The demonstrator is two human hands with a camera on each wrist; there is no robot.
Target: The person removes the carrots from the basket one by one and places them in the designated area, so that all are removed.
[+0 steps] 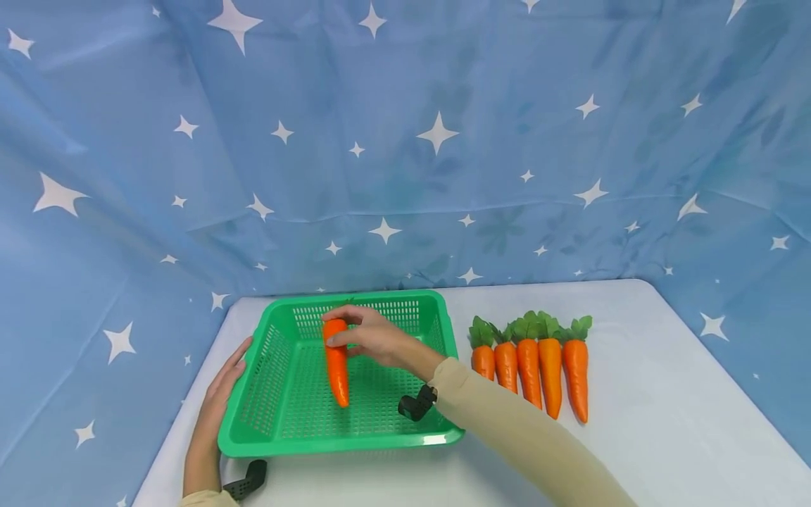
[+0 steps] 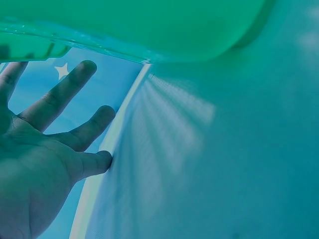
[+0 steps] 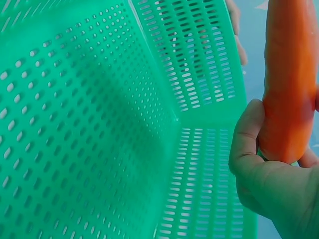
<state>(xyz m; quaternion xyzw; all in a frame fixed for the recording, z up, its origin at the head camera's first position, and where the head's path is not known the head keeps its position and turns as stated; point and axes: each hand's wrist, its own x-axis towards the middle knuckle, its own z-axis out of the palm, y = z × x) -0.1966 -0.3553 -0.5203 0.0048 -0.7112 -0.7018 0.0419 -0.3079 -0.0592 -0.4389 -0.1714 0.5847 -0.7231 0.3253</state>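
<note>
My right hand (image 1: 367, 334) grips an orange carrot (image 1: 338, 370) near its thick top, above the inside of a green plastic basket (image 1: 342, 445). The carrot's narrow tip points toward the basket's front. Seen from the right wrist, the thumb and fingers wrap the carrot's (image 3: 289, 79) thick end, beside the perforated basket wall (image 3: 204, 169). Along the basket's left side lies my left hand (image 1: 218, 394), its fingers extended against the outer rim. In the left wrist view, the left hand (image 2: 45, 144) has its fingers spread below the green rim.
To the right of the basket, several carrots (image 1: 576, 380) with green leafy tops lie in a row on the white table (image 1: 659, 394). A blue cloth with white stars (image 1: 405, 176) hangs behind the table and around its sides.
</note>
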